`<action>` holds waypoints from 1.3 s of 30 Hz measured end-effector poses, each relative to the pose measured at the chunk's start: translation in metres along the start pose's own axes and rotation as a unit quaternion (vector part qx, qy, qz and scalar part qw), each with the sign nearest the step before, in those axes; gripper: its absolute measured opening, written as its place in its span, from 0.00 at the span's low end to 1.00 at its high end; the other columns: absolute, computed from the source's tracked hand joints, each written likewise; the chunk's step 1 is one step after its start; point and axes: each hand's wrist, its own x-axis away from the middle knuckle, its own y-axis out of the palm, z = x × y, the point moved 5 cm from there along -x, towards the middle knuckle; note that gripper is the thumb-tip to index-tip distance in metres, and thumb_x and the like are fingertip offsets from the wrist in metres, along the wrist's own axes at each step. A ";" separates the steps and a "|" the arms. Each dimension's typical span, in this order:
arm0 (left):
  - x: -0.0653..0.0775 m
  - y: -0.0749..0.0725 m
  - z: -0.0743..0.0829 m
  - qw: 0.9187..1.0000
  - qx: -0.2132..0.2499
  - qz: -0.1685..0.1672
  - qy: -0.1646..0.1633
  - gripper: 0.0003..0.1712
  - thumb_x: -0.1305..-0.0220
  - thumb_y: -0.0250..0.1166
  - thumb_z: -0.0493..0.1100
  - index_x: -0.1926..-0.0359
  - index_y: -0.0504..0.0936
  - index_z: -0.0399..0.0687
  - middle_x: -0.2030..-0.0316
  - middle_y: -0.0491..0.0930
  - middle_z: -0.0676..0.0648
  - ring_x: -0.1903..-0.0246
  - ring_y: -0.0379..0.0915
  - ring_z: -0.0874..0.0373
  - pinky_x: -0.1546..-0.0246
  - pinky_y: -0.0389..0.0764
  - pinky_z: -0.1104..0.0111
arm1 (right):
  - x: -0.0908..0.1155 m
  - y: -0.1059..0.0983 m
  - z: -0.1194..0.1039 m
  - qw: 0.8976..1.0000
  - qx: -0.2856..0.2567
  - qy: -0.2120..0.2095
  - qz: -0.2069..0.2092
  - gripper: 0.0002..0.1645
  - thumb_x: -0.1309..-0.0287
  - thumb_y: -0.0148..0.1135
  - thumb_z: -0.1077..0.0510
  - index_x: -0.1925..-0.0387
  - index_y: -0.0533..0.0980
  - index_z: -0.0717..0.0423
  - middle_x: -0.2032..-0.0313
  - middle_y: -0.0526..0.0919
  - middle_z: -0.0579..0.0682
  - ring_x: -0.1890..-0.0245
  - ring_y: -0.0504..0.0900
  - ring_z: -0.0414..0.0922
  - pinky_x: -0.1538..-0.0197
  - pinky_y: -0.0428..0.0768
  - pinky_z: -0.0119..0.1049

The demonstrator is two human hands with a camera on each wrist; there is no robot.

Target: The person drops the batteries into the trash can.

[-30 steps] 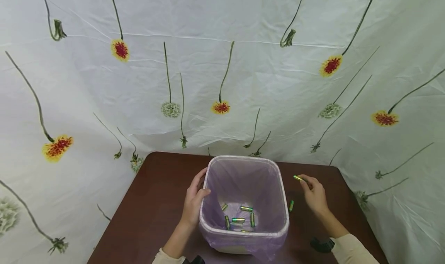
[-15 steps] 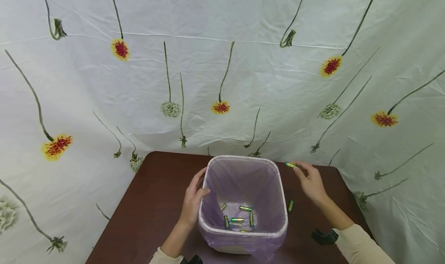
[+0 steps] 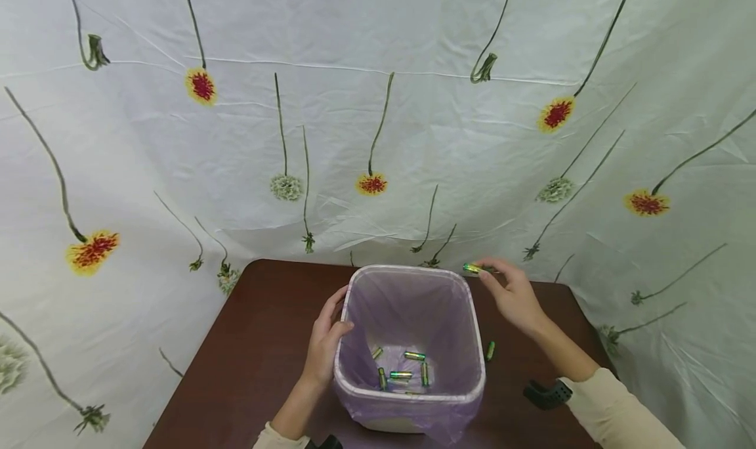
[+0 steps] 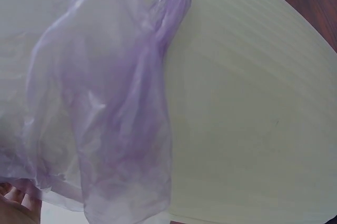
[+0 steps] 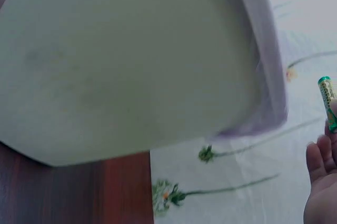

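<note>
A small trash can [image 3: 394, 425] lined with a thin purple bag [image 3: 386, 311] stands upright on the table. My left hand [image 3: 322, 354] grips its left rim, thumb over the edge and fingers down the outside; the left wrist view shows mostly the bag's loose folds [image 4: 121, 113]. Between thumb and fingertips, my right hand [image 3: 518, 301] pinches a green and gold battery [image 3: 472, 268], held up near the can's far right corner. Several similar batteries [image 3: 401, 375] lie scattered on the can's bottom. One more battery [image 3: 490, 351] rests on the table just right of the can.
The dark brown wooden table [image 3: 260, 318] reaches back to a white cloth [image 3: 331, 140] printed with flowers, hanging behind and on both sides. A black wrist strap [image 3: 548, 394] sits by my right sleeve [image 3: 614, 406].
My right hand has lifted the battery and carried it leftward and away from me, from beside the can toward its far right corner. My left hand stays on the rim.
</note>
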 end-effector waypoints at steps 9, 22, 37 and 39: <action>0.001 0.000 0.000 1.000 0.003 0.000 -0.001 0.36 0.37 0.50 0.27 0.25 0.65 0.34 0.31 0.69 0.32 0.38 0.68 0.45 0.45 0.74 0.70 | -0.011 0.022 -0.030 0.996 -0.025 -0.018 -0.089 0.13 0.25 0.57 0.63 0.47 0.81 0.62 0.51 0.81 0.55 0.53 0.79 0.51 0.54 0.80 0.39; 0.002 -0.001 -0.002 1.000 0.006 -0.001 0.004 0.36 0.37 0.50 0.27 0.25 0.65 0.33 0.31 0.68 0.31 0.36 0.68 0.45 0.44 0.73 0.71 | -0.025 0.046 -0.058 0.989 -0.029 -0.044 -0.137 0.12 0.26 0.58 0.63 0.46 0.81 0.60 0.51 0.82 0.53 0.55 0.81 0.57 0.56 0.81 0.43; 0.001 -0.002 -0.002 1.000 0.010 0.000 -0.003 0.36 0.36 0.49 0.28 0.25 0.64 0.34 0.31 0.68 0.32 0.37 0.68 0.43 0.45 0.74 0.70 | -0.039 0.061 -0.071 0.983 -0.031 -0.083 -0.159 0.17 0.27 0.58 0.63 0.40 0.79 0.60 0.50 0.81 0.52 0.52 0.80 0.49 0.50 0.80 0.49; 0.001 -0.002 -0.002 1.000 0.009 -0.001 -0.002 0.36 0.36 0.50 0.28 0.25 0.64 0.34 0.31 0.68 0.32 0.37 0.68 0.44 0.44 0.74 0.70 | -0.039 0.059 -0.068 0.984 -0.029 -0.077 -0.156 0.18 0.26 0.58 0.63 0.39 0.78 0.59 0.51 0.80 0.53 0.51 0.79 0.49 0.50 0.80 0.49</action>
